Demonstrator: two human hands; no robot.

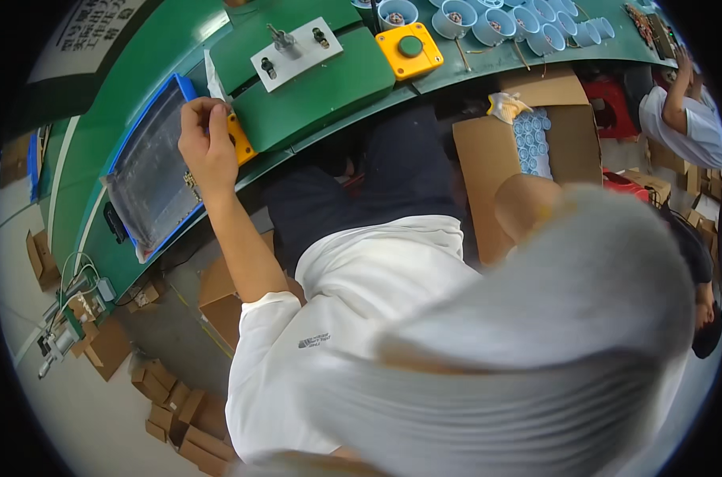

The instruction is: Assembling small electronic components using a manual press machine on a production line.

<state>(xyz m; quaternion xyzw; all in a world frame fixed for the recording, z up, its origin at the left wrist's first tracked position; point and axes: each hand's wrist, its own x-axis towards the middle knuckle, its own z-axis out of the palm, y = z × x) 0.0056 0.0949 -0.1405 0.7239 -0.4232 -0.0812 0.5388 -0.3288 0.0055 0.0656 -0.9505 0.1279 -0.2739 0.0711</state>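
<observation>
Leftmost, a metal device with cables [63, 342] stands beside the green bench [110, 115], and opened cardboard boxes [170, 397] lie on the floor below. On the bench, a blue-rimmed tray [150, 159] is placed at a slant, with several small brass-coloured pieces [190, 183] at its right side. Next comes the left hand [208, 141], with the fingers curled; I cannot tell whether they grasp something or only rest. It is just beside the left yellow button box [240, 141], which sits at the front of the bench and is partly covered by this hand. Further right, a metal plate with bolts [301, 54] is mounted upon a green block [321, 99]. After it stands the right yellow button box [409, 50] with its green button. Light-blue cups [494, 26], several containing small pieces, are grouped beyond. Below them, an open carton [480, 163] contains more blue cups, and a work glove [506, 107] hangs at its edge. A large, blurred grey-white shape [552, 318] fills the lower right, so the state of the right hand cannot be told.
</observation>
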